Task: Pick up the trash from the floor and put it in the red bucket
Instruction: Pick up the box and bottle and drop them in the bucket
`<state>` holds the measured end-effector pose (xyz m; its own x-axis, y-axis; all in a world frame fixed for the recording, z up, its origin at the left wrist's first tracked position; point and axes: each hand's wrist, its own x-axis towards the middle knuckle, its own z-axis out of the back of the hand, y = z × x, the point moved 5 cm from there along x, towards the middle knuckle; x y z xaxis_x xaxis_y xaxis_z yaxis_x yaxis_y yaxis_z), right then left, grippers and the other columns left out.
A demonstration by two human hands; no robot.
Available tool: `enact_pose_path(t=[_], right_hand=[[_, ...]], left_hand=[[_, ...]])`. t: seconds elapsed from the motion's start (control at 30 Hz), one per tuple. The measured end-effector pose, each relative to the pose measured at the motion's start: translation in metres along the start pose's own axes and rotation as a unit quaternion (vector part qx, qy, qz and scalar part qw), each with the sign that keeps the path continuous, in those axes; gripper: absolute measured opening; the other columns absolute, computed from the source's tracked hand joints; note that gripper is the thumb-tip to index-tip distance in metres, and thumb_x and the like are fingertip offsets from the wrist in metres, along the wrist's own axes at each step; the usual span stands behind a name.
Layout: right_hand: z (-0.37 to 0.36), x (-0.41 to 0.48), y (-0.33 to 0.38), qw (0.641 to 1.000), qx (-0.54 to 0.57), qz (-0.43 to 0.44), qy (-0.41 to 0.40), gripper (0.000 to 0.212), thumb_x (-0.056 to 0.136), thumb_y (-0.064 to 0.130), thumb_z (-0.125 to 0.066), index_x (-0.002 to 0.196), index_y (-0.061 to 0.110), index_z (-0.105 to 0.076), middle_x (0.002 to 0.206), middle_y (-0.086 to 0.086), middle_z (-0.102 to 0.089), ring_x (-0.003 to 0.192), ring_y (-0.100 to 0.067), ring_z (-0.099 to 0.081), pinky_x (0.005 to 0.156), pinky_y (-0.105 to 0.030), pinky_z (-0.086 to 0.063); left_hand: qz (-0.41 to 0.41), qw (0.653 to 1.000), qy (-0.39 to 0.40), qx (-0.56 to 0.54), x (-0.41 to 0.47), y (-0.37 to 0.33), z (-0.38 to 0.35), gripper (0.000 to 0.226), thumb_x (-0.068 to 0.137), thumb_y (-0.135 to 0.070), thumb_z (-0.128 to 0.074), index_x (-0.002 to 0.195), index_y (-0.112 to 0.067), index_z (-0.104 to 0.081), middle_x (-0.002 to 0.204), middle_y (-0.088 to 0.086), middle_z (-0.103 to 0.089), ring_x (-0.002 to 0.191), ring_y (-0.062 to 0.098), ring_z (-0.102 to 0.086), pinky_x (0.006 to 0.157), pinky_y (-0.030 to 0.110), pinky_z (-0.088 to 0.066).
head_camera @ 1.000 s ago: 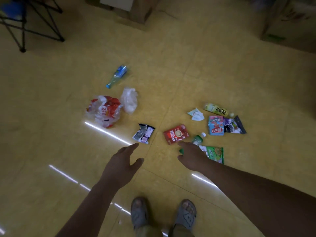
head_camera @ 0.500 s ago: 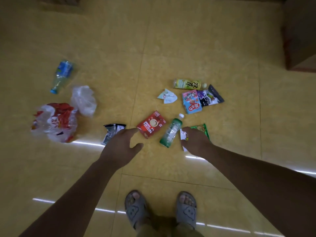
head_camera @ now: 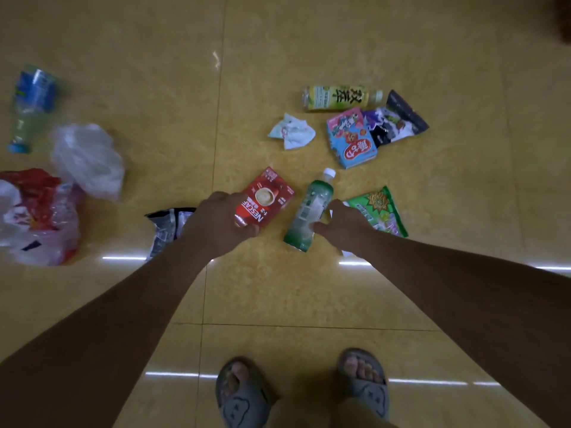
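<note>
The left hand [head_camera: 221, 225] grasps the near corner of the red box [head_camera: 268, 196], thumb under its edge and fingers on top, with the box low over the floor [head_camera: 278, 288]. The right hand [head_camera: 346, 223] sets its thumb against the green bottle [head_camera: 312, 211], which lies just beside the green packet [head_camera: 377, 208], but in this dim view I cannot tell whether its fingers are round it. The bottle may roll, so wrap it fully before lifting; the bucket is out of view, so carry both together.

Glossy tiled floor [head_camera: 278, 57]; crinkly clear plastic bag [head_camera: 88, 159]; cardboard red box [head_camera: 267, 200].
</note>
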<state>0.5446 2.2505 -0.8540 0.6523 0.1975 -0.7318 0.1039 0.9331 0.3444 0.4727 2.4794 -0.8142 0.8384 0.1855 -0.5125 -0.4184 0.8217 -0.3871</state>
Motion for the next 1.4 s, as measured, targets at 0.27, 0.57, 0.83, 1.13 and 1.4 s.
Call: enact_pose_path(t=[0.27, 0.57, 0.83, 1.13, 1.4], right_hand=[[-0.055, 0.059, -0.016, 0.996, 0.033, -0.052, -0.058, 0.079, 0.082, 0.054, -0.066, 0.137, 0.006, -0.035, 0.130, -0.013, -0.056, 0.119, -0.032, -0.055, 0.078, -0.031, -0.041], [-0.073, 0.086, -0.009, 0.980, 0.137, -0.099, -0.101, 0.080, 0.070, 0.051, -0.077, 0.129, 0.011, -0.039, 0.121, -0.007, -0.061, 0.109, -0.027, -0.061, 0.083, -0.034, -0.051], [-0.061, 0.064, 0.005, 0.992, 0.089, -0.039, -0.080, 0.070, 0.072, 0.044, -0.078, 0.122, 0.014, -0.040, 0.113, -0.008, -0.062, 0.104, -0.030, -0.061, 0.073, -0.032, -0.045], [0.001, 0.002, 0.039, 0.996, 0.048, -0.001, -0.072, 0.066, 0.073, 0.042, -0.076, 0.119, 0.013, -0.038, 0.109, -0.010, -0.063, 0.097, -0.032, -0.063, 0.070, -0.034, -0.049], [0.072, -0.056, 0.086, 0.996, 0.025, 0.032, -0.085, 0.068, 0.074, 0.042, -0.076, 0.121, 0.013, -0.038, 0.112, -0.013, -0.063, 0.102, -0.034, -0.062, 0.078, -0.039, -0.053]], left_hand=[[0.025, 0.999, 0.010, 0.033, 0.061, 0.036, -0.066, 0.104, 0.055, -0.063, -0.076, 0.146, -0.040, -0.029, 0.134, 0.016, -0.043, 0.123, 0.040, -0.045, 0.099, 0.051, -0.045], [0.068, 0.997, 0.019, 0.042, 0.095, 0.047, -0.110, 0.132, 0.058, -0.050, -0.088, 0.149, -0.045, 0.007, 0.151, 0.017, -0.016, 0.134, 0.044, -0.024, 0.100, 0.055, -0.039], [0.123, 0.991, -0.040, -0.026, 0.065, 0.045, -0.098, 0.121, 0.057, -0.049, -0.082, 0.147, -0.048, -0.001, 0.117, 0.020, -0.042, 0.107, 0.043, -0.046, 0.089, 0.046, -0.042], [0.146, 0.985, -0.041, -0.085, 0.005, 0.029, -0.022, 0.119, 0.053, -0.044, -0.081, 0.145, -0.052, -0.006, 0.113, 0.018, -0.047, 0.107, 0.043, -0.051, 0.091, 0.053, -0.049], [0.149, 0.978, -0.111, -0.097, -0.034, -0.016, 0.081, 0.118, 0.057, -0.046, -0.083, 0.149, -0.044, -0.009, 0.121, 0.018, -0.047, 0.108, 0.039, -0.051, 0.097, 0.044, -0.044]])
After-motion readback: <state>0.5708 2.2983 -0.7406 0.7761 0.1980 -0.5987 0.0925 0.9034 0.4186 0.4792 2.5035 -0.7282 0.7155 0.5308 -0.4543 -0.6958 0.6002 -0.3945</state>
